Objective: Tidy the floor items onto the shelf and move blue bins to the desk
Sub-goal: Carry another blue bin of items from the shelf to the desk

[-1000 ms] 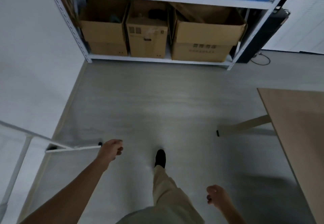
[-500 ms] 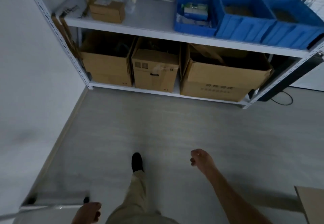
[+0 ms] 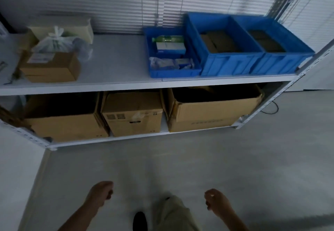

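Observation:
Three blue bins stand side by side at the right end of the white shelf's (image 3: 115, 86) upper board: a shallow tray (image 3: 173, 72) with a green bottle and small boxes, a deep bin (image 3: 229, 64) and a second deep bin (image 3: 282, 62), each deep bin with cardboard inside. My left hand (image 3: 101, 192) and my right hand (image 3: 216, 201) hang low over the grey floor, well short of the shelf. Their fingers are loosely curled and hold nothing.
A small cardboard box (image 3: 52, 67) with a tied plastic bag (image 3: 54, 42) sits at the shelf's left end. Three large cardboard boxes (image 3: 133, 115) fill the lower board. A black cable (image 3: 271, 107) lies by the right post. A white wall runs along the left.
I have walked closer to the shelf and the view has tilted up, so the desk has left the frame. My left hand swung forward and both hands now hang side by side.

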A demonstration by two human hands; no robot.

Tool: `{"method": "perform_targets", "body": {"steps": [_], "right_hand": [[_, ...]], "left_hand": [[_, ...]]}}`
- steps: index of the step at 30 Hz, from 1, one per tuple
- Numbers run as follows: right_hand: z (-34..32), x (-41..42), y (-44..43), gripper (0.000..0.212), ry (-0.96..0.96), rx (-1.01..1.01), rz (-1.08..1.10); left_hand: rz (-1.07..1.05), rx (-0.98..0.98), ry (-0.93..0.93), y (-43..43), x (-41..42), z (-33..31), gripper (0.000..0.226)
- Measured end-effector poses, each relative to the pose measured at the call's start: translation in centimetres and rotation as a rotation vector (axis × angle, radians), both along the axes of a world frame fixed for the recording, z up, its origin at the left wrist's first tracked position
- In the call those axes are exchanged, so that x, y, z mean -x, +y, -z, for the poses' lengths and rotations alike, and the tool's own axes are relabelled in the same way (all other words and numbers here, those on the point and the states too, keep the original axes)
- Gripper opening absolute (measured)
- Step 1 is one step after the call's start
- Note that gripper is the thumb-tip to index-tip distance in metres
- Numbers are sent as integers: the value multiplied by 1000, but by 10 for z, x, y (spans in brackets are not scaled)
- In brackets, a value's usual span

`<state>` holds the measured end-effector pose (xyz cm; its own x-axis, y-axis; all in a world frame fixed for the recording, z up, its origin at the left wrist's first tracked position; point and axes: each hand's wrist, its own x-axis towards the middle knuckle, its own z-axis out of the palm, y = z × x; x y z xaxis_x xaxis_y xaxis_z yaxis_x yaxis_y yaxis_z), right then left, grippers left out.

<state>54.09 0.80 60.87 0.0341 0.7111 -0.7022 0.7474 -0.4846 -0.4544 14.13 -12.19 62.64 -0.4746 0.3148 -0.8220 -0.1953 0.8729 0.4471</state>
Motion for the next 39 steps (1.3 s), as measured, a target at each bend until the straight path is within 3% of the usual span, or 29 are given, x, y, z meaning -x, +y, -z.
{"method": "perform_targets", "body": {"steps": [5, 8, 13, 15, 18, 20, 25, 28, 30, 32, 34, 38, 39], "right_hand": [[24, 22, 91, 17, -34, 120, 15], [49, 46, 176, 17, 40, 96, 53], [-25, 138, 314, 23, 178, -20, 36], [-50, 179, 366, 21, 211, -84, 20], [-78, 231, 423, 11, 295, -86, -7], [-93, 265, 448, 28, 337, -37, 72], [-99, 310, 463, 60, 486, 57, 517], [-102, 318, 448, 48, 502, -9, 722], [-100, 321, 434, 41, 508, -64, 791], [-93, 318, 422, 44, 480, -149, 740], [-84, 311, 409, 41, 403, -206, 695], [-92, 303, 371, 28, 278, -288, 704], [-94, 300, 362, 27, 246, -308, 720]], "left_hand": [[235, -308, 120, 221, 34, -41, 18], [283, -426, 222, 336, 46, -63, 9], [91, -429, 350, 484, 67, -92, 62], [67, -357, 341, 522, 77, -95, 64], [173, -284, 395, 541, 89, -93, 28], [196, -274, 418, 544, 96, -84, 16], [366, -237, 355, 534, 101, -82, 25], [453, -263, 137, 514, 100, -89, 28], [626, -207, 48, 506, 111, -94, 27], [810, -134, 117, 509, 130, -103, 36], [860, -160, 295, 523, 156, -115, 42], [756, -418, 660, 567, 212, -132, 12], [722, -474, 721, 579, 223, -132, 14]]}}
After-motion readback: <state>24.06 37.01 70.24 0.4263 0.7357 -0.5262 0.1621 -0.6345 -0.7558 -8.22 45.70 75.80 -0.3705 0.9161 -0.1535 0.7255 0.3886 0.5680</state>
